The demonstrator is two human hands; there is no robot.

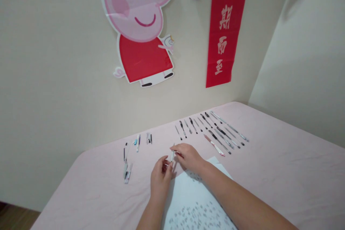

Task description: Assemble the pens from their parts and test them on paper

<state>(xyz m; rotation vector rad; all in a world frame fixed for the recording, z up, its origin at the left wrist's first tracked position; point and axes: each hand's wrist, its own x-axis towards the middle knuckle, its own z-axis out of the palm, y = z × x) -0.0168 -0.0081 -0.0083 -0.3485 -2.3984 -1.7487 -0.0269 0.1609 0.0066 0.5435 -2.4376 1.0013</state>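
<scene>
Between both hands stands a slim, pale pen (172, 155), roughly upright. My right hand (190, 157) pinches its upper part between thumb and fingertips. Lower down, my left hand (161, 178) closes thumb and fingers on the pen's bottom end, its fingers curled. Whether the pen is whole or only a barrel is too small to tell. Under my forearms lies a white sheet of paper (178, 194) scattered with many small dark marks or bits; I cannot tell which.
Rows of pens and refills (191, 125) lie on the pink bedsheet (107, 194) to the right, with a pink-and-white pen (214, 145) nearest. Pen parts (128, 172) and caps (135, 142) lie left. A wall behind carries a cartoon pig cutout (145, 57) and a red banner (225, 28).
</scene>
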